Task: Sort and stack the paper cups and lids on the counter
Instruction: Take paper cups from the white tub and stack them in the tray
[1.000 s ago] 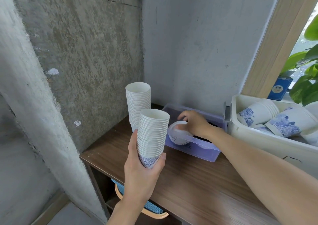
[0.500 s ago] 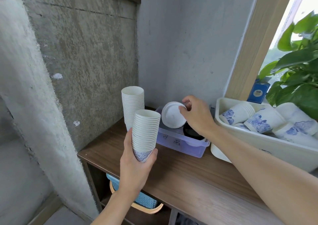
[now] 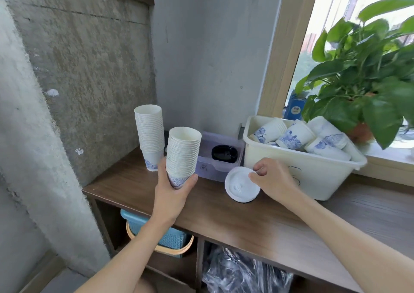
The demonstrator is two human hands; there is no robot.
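A: Where's the lid?
B: My right grip (image 3: 273, 178) pinches the white lid (image 3: 239, 186) by its rim, tilted low over the worktop (image 3: 224, 212) just beside the cream bin (image 3: 313, 176), likely to start a lid pile.
A: And the left?
B: My left grip (image 3: 172, 194) wraps the cup stack (image 3: 182, 156) upright, ready for more cups.

Location: an indoor drinks-supply corner; office or shop cannot be determined. Indicators: bare concrete wall (image 3: 89, 68) at left, wooden tabletop (image 3: 224, 216) beside a window (image 3: 358, 12), potted plant (image 3: 363, 73) on the sill, cream bin (image 3: 324, 180) of disposable cups (image 3: 291, 137), open shelves (image 3: 179, 268) below holding a blue basket (image 3: 174, 240) and plastic bags (image 3: 242, 274).
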